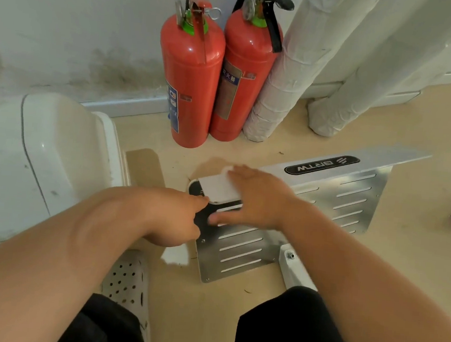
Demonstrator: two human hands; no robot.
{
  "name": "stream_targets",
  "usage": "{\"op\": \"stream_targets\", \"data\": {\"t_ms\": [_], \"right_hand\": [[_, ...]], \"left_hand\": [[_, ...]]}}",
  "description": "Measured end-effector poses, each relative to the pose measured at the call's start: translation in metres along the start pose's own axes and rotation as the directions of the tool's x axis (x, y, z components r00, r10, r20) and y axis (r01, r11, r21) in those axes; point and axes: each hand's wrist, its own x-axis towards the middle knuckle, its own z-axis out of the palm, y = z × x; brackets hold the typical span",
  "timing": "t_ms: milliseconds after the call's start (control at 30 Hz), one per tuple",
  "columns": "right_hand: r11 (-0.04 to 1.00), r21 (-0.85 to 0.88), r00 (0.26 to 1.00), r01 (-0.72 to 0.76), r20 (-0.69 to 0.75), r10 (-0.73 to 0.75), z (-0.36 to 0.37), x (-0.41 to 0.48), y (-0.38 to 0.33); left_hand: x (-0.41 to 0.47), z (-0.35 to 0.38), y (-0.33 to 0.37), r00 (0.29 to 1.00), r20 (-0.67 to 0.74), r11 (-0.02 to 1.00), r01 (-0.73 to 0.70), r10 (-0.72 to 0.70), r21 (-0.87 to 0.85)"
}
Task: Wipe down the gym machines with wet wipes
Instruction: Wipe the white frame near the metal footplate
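Crouching at the foot of the machine here, so we'll go across from the left. The machine's white shroud (pixel 43 155) fills that side, with a perforated clog (pixel 127 279) on the floor below it. Our left hand (pixel 171 215) comes next. Its fingers are curled under, the index tip touches the near corner of the white rail (pixel 217 189), and a white scrap pokes out underneath. That scrap looks like a second wipe (pixel 174 256) bunched in the palm, though the grip itself is hidden.

Our right hand (pixel 254 198) lies flat, fingers straight and together, pressing down on the rail. A bit of the wet wipe (pixel 227 168) peeks out past the fingertips, so it's pinned between hand and rail, not pinched.

We reckon we're mid-wipe on the top edge of the slotted footplate (pixel 352 203). Next move is probably sliding the flat hand along the rail towards the logo badge (pixel 323 165), keeping pressure on so the wipe doesn't roll up, then doing the slotted face.

The plate's long axis runs from near-left out to far-right, and the slots follow the same line. The badge reads upside down to us, so it faces away from us. Two fire extinguishers (pixel 189 72) stand against the wall behind.
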Motion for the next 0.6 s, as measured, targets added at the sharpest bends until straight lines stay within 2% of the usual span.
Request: {"op": "stream_targets", "data": {"t_ms": [67,167,233,333,400,500,600], "right_hand": [[0.989,-0.021,0.989,0.149,0.0,-0.149,0.005,-0.009,-0.027],[0.98,-0.034,0.98,0.194,-0.03,-0.195,0.012,-0.037,-0.023],[0.99,-0.047,0.99,0.134,-0.031,-0.135,0.013,-0.048,0.005],[0.993,-0.065,0.996,-0.094,-0.014,0.093,0.001,-0.042,0.048],[0.985,-0.049,0.986,-0.165,0.006,0.165,-0.007,-0.023,0.052],[0.999,0.023,0.999,-0.026,0.022,0.026,-0.007,0.014,0.021],[0.986,-0.014,0.984,0.168,0.065,-0.167,0.003,0.027,-0.022]], "left_hand": [[0.001,-0.002,0.001,1.0,0.015,1.0,-0.005,0.005,0.019],[0.003,-0.003,0.003,1.0,0.01,0.999,-0.008,0.008,0.038],[0.003,-0.003,0.003,1.0,0.016,0.999,0.003,-0.004,0.036],[0.004,-0.002,0.004,1.0,0.03,0.999,-0.004,0.003,0.033],[0.004,-0.003,0.005,0.999,0.034,0.999,-0.006,0.005,0.045],[0.005,-0.004,0.009,0.999,0.034,0.998,-0.008,0.006,0.065],[0.009,-0.004,0.011,0.999,0.039,0.997,-0.023,0.02,0.068]]}}
